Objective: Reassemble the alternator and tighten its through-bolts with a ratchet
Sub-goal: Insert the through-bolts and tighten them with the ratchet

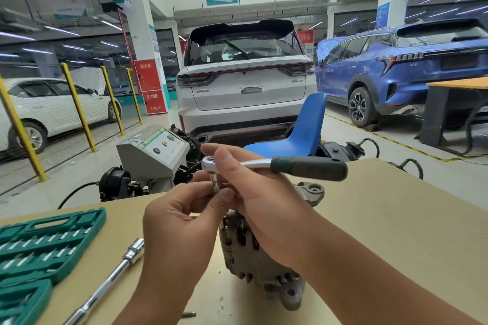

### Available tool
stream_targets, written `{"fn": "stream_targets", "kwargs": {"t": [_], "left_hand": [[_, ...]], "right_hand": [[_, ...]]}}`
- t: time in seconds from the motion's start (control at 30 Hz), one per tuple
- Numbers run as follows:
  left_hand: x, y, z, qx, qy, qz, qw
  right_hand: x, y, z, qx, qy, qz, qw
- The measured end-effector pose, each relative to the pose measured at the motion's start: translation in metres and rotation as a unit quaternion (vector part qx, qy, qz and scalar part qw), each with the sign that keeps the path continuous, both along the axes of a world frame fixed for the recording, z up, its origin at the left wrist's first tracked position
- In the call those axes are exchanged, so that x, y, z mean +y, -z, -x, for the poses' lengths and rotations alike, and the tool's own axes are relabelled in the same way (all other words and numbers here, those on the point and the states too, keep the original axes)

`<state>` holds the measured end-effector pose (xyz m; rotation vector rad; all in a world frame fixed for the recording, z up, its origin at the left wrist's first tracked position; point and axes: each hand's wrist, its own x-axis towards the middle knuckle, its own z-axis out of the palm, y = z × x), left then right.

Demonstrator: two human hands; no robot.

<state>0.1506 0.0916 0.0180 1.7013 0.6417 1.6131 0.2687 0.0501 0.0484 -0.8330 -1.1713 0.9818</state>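
The ratchet (274, 165) has a bright polished metal head and a matt green-and-black grip (rubbery-looking). The alternator (260, 266) is dull, rough grey cast metal. The extension bar (111, 278) is glossy chrome, the case (39, 248) green plastic, the table (396, 219) smooth matt tan board.

My left hand (182, 216): bare, no glove, no ring, no watch or band at the wrist. Nails short and plain. My left forearm (158, 290): bare right to the near edge of view, no sleeve showing. My right hand (266, 200): bare, no glove, no ring. Nails short and plain. My right forearm (369, 280): bare to the near right corner, no sleeve, no strap, no markings.
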Motion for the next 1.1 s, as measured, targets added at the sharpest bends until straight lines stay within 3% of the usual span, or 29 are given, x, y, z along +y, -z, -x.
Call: {"fn": "stream_targets", "kwargs": {"t": [0.13, 0.33, 0.5, 0.7, 0.87, 1.1], "left_hand": [[0.003, 0.0, -0.001, 0.026, 0.001, 0.009, 1.0], [-0.001, -0.003, 0.0, 0.009, 0.035, -0.009, 0.999], [0.002, -0.002, 0.0, 0.055, 0.012, -0.004, 0.998], [-0.002, -0.002, 0.0, 0.041, 0.011, -0.026, 0.999], [0.001, 0.002, -0.001, 0.058, 0.018, -0.006, 0.998], [-0.006, 0.0, -0.004, 0.004, 0.002, -0.022, 1.0]], "right_hand": [[0.005, -0.001, -0.004, 0.04, 0.017, 0.02, 0.999], [0.001, 0.004, 0.001, -0.118, 0.025, -0.037, 0.992], [0.003, -0.006, -0.005, 0.083, -0.01, 0.029, 0.996], [-0.001, 0.004, -0.005, -0.045, -0.04, -0.021, 0.998], [0.001, -0.007, -0.009, 0.107, -0.015, 0.044, 0.993], [-0.005, -0.003, 0.0, 0.012, -0.055, 0.001, 0.998]]}}
